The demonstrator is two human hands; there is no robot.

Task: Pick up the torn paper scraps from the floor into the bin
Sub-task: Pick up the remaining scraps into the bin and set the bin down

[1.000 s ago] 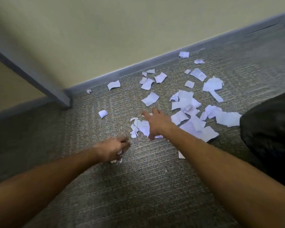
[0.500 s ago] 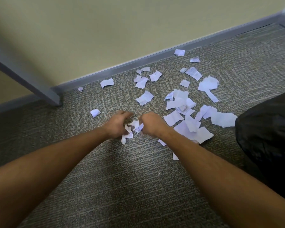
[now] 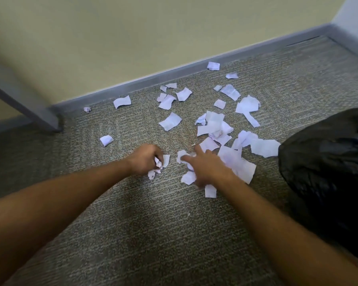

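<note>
At the far left, a grey slanted leg (image 3: 27, 104) is meeting the grey patterned carpet (image 3: 153, 234) near the grey baseboard (image 3: 174, 74), which is running along under a pale yellow wall (image 3: 132, 27). Just right of the leg, a small crumpled scrap (image 3: 87, 109) is lying by the baseboard, and a folded scrap (image 3: 106, 140) is sitting alone on the carpet.

Toward the centre, the left hand (image 3: 146, 159) is curling its fingers around a bunch of white scraps (image 3: 160, 164), with pieces sticking out below and beside the knuckles. Just beside it, the right hand (image 3: 208, 168) is reaching down with fingers spread and fairly straight, resting on loose scraps (image 3: 182, 156) rather than clutching them.

Behind and to the right of the hands, the torn paper scraps (image 3: 215, 124) are lying scattered across the carpet, thickest between the right hand and the wall, some overlapping.

At the right edge, the bin (image 3: 327, 166), lined with a black bag, is standing on the carpet, close to the nearest scraps. The wall is turning a corner at the upper right.
</note>
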